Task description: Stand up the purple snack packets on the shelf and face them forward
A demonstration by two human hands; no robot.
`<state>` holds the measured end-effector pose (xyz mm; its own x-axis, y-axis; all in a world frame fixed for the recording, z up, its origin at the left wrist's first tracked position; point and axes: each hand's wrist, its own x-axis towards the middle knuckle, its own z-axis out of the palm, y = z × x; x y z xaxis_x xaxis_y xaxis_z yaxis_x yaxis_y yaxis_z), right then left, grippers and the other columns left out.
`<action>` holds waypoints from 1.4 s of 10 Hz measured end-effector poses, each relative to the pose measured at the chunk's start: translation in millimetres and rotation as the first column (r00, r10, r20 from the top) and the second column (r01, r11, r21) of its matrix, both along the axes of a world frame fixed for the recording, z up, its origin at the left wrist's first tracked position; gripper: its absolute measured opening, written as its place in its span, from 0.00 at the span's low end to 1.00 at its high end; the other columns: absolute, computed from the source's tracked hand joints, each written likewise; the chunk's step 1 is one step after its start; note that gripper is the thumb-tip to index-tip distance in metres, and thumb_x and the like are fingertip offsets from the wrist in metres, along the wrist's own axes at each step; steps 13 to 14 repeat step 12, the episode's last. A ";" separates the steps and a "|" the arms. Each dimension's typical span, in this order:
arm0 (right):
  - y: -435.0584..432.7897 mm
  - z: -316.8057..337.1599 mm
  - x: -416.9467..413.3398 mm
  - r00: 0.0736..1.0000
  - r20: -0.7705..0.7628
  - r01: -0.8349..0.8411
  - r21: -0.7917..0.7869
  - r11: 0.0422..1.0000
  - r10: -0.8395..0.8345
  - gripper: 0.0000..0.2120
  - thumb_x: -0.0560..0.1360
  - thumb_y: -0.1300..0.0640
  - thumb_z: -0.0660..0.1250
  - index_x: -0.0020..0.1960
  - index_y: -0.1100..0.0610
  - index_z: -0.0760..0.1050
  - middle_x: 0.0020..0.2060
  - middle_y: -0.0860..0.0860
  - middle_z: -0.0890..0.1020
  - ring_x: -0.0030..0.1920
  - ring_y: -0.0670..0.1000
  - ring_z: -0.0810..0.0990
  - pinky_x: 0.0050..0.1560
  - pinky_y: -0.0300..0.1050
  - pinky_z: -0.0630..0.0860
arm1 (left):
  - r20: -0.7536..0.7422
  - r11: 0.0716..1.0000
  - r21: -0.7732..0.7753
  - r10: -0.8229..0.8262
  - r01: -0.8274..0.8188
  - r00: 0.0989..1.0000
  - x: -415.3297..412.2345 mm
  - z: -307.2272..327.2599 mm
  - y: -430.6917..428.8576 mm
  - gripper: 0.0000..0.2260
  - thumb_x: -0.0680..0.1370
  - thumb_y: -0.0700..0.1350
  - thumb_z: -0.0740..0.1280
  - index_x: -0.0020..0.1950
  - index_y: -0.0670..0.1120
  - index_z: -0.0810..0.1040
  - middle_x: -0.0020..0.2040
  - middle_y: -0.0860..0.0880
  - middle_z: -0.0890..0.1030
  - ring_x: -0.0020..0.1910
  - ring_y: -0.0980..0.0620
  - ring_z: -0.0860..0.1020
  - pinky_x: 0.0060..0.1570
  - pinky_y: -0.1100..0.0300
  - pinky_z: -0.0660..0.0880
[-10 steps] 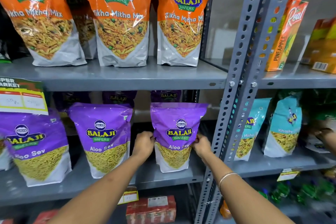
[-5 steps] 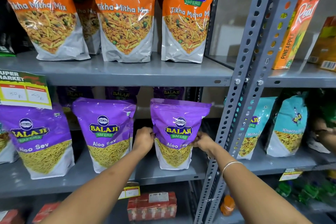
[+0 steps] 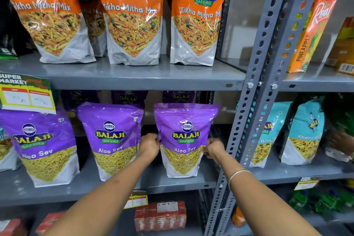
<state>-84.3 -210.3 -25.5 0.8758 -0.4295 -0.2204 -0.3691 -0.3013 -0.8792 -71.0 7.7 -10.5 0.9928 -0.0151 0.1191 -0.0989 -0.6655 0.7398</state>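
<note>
Three purple Aloo Sev packets stand facing forward on the grey middle shelf. The rightmost purple packet is upright, and I pinch it at both side edges. My left hand grips its left edge, my right hand its right edge. The middle purple packet and the left purple packet stand untouched. More purple packets stand in a dim back row, mostly hidden.
Orange Tikha Mitha Mix packets fill the shelf above. A perforated grey upright rises just right of my right hand. Teal packets and a pineapple juice carton sit in the neighbouring bay. A price card hangs at left.
Both hands have kept hold of the rightmost purple packet, and it now stands a little straighter and more square to the front. The view has shifted slightly.
</note>
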 end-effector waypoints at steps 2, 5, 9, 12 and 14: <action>3.7 43.6 -12.5 0.941 0.319 -0.035 0.418 0.908 -0.111 0.18 0.73 0.74 0.51 0.37 0.56 0.71 0.33 0.52 0.76 0.32 0.48 0.72 0.31 0.37 0.69 | -0.117 0.896 -0.396 -0.267 0.201 0.957 -14.1 23.8 0.1 0.18 0.72 0.36 0.68 0.60 0.47 0.71 0.52 0.49 0.81 0.51 0.50 0.78 0.50 0.58 0.75; 13.4 18.6 -48.5 0.945 -0.044 -0.306 0.238 0.922 0.325 0.33 0.68 0.73 0.67 0.69 0.56 0.61 0.54 0.54 0.79 0.59 0.57 0.75 0.62 0.56 0.71 | -0.306 0.917 -0.373 -0.266 0.142 0.914 -40.0 -0.5 -18.9 0.29 0.70 0.33 0.71 0.68 0.40 0.63 0.54 0.44 0.76 0.47 0.50 0.76 0.33 0.62 0.75; 7.7 -1.1 -41.8 0.979 0.016 -0.197 0.295 0.935 0.202 0.24 0.69 0.71 0.69 0.55 0.53 0.61 0.43 0.47 0.75 0.55 0.53 0.72 0.62 0.58 0.70 | -0.319 0.920 -0.383 -0.219 0.087 0.922 -23.5 -20.5 -38.0 0.31 0.68 0.36 0.73 0.68 0.43 0.64 0.60 0.41 0.78 0.57 0.45 0.76 0.56 0.52 0.73; 22.7 1.7 -32.6 0.976 0.219 0.021 -0.074 0.997 -0.004 0.26 0.67 0.69 0.68 0.61 0.57 0.66 0.57 0.54 0.74 0.59 0.57 0.76 0.60 0.52 0.74 | -0.120 0.973 -0.212 -0.118 0.090 0.986 -34.6 -22.9 -39.3 0.38 0.66 0.46 0.75 0.70 0.43 0.60 0.67 0.44 0.69 0.67 0.44 0.70 0.66 0.52 0.69; 22.7 1.7 -32.6 0.976 0.219 0.021 -0.074 0.997 -0.004 0.26 0.67 0.69 0.68 0.61 0.57 0.66 0.57 0.54 0.74 0.59 0.57 0.76 0.60 0.52 0.74 | -0.120 0.973 -0.212 -0.118 0.090 0.986 -34.6 -22.9 -39.3 0.38 0.66 0.46 0.75 0.70 0.43 0.60 0.67 0.44 0.69 0.67 0.44 0.70 0.66 0.52 0.69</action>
